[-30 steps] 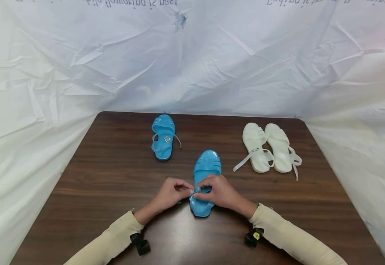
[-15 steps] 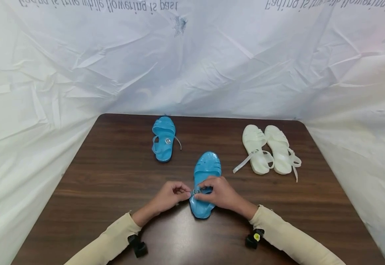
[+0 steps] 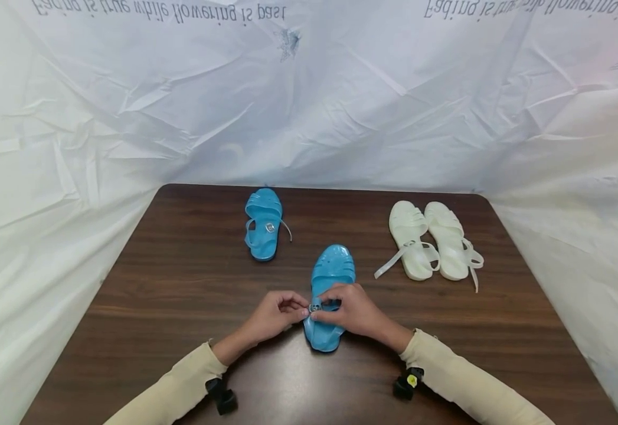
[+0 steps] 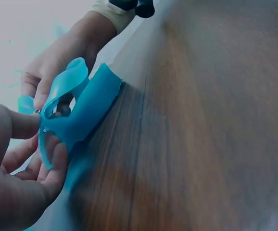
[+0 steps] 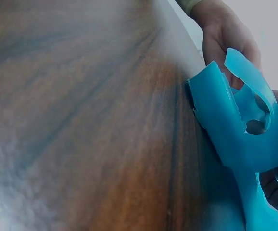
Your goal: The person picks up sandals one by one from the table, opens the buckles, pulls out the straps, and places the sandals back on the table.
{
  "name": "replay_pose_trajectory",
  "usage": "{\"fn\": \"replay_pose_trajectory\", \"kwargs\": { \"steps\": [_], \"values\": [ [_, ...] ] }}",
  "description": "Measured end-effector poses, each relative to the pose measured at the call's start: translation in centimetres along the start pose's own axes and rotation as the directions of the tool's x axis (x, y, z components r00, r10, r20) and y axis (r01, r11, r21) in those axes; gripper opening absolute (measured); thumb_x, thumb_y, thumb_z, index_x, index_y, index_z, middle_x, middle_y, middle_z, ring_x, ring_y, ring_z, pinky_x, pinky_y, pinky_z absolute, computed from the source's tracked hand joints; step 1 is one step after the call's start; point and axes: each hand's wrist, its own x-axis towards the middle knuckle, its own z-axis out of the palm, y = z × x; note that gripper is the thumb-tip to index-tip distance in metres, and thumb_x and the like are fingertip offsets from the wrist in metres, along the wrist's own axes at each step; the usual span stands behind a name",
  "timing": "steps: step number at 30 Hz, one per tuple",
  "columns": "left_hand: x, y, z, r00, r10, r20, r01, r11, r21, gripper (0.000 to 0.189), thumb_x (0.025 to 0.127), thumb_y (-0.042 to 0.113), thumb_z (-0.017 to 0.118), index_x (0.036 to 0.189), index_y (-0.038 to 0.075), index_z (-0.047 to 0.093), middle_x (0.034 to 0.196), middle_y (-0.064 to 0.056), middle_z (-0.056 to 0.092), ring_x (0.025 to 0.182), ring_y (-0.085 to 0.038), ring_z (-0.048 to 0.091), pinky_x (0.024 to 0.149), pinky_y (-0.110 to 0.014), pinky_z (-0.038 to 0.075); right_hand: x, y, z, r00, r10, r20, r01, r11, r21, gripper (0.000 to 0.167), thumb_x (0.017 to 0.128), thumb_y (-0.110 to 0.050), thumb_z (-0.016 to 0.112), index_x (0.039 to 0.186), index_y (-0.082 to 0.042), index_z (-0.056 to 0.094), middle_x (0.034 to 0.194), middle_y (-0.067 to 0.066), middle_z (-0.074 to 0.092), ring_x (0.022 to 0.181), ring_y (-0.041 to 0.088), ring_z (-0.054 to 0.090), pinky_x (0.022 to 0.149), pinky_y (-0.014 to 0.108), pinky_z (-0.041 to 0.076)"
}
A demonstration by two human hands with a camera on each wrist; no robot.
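In the head view a blue jelly sandal (image 3: 334,265) lies on the table, toe pointing away. My left hand (image 3: 274,314) is at its left side, and thumb and fingers pinch the ankle strap (image 4: 46,149), whose free end hangs down between them in the left wrist view. From the right, my right hand (image 3: 359,310) reaches over the sandal and pinches the strap at the small metal buckle (image 3: 315,307). The right wrist view shows the heel and looped back strap (image 5: 254,79), with the right fingers (image 5: 273,190) partly cut off at the edge.
Another blue sandal (image 3: 263,236) lies farther back on the left, its strap loose. A pair of white sandals (image 3: 408,221) sits at the back right, straps undone. The dark wooden table (image 3: 181,248) ends at a white printed sheet (image 3: 224,112) behind.
Left fingertips drew slightly left from the buckle, then came back close to it. The buckle looks flatter than a second ago. The right hand keeps its grip, and the head view has tilted slightly.
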Motion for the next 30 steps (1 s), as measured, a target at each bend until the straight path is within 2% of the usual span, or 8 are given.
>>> {"fn": "replay_pose_trajectory", "kwargs": {
  "steps": [6,11,15,19,26,30],
  "values": [
    [-0.27,0.01,-0.38,0.997,-0.074,0.012,0.074,0.997,0.002,0.016,0.098,0.016,0.069,0.108,0.004,0.074,0.093,-0.007,0.072,0.076,-0.016,0.063,0.062,-0.026,0.052,-0.12,-0.02,-0.14,1.0,0.006,0.003,-0.006,1.0,0.015,0.019,0.087,-0.034,0.084,0.094,-0.017,0.08,0.09,-0.011,0.072,0.086,0.005,0.064,0.069,0.024,0.055],
    [-0.04,-0.03,-0.02,0.992,-0.127,-0.012,0.126,0.988,-0.09,0.02,0.096,0.017,0.073,0.107,0.0,0.076,0.09,-0.005,0.075,0.075,-0.014,0.065,0.062,-0.027,0.052,0.02,0.16,-0.12,1.0,-0.007,0.027,0.007,1.0,0.006,0.016,0.087,-0.036,0.084,0.087,-0.021,0.078,0.085,-0.014,0.069,0.079,0.005,0.061,0.065,0.023,0.052],
    [0.15,0.06,0.31,0.995,-0.1,-0.027,0.097,0.989,-0.111,0.022,0.096,0.015,0.073,0.109,-0.003,0.075,0.093,-0.007,0.075,0.078,-0.013,0.066,0.063,-0.025,0.052,0.22,0.18,-0.04,0.999,-0.027,0.044,0.028,1.0,-0.014,0.017,0.087,-0.037,0.083,0.08,-0.024,0.074,0.079,-0.017,0.065,0.073,0.003,0.057,0.061,0.023,0.05],
    [0.06,0.14,0.27,0.997,-0.071,-0.029,0.067,0.991,-0.112,0.024,0.097,0.014,0.072,0.113,-0.004,0.072,0.098,-0.01,0.074,0.082,-0.014,0.068,0.066,-0.025,0.053,0.22,0.08,0.03,0.999,-0.043,0.028,0.044,0.999,-0.02,0.016,0.087,-0.036,0.083,0.081,-0.023,0.075,0.08,-0.016,0.066,0.075,0.002,0.058,0.061,0.023,0.05],
    [-0.53,-0.04,-0.19,0.996,-0.093,0.006,0.093,0.993,-0.072,0.022,0.099,0.016,0.068,0.112,-0.001,0.072,0.096,-0.008,0.072,0.081,-0.012,0.068,0.067,-0.025,0.054,-0.07,0.12,0.18,1.0,-0.018,0.005,0.018,1.0,0.001,0.016,0.087,-0.037,0.083,0.085,-0.022,0.077,0.082,-0.016,0.068,0.078,0.005,0.061,0.064,0.023,0.052],
    [-0.42,-0.15,-0.1,0.993,-0.115,0.005,0.115,0.986,-0.122,0.021,0.099,0.013,0.069,0.11,-0.004,0.072,0.095,-0.008,0.073,0.08,-0.013,0.068,0.07,-0.026,0.057,-0.07,0.21,0.13,1.0,-0.008,0.006,0.008,1.0,0.008,0.016,0.087,-0.037,0.084,0.085,-0.022,0.077,0.081,-0.016,0.069,0.078,0.007,0.062,0.064,0.023,0.053]
  ]
}}
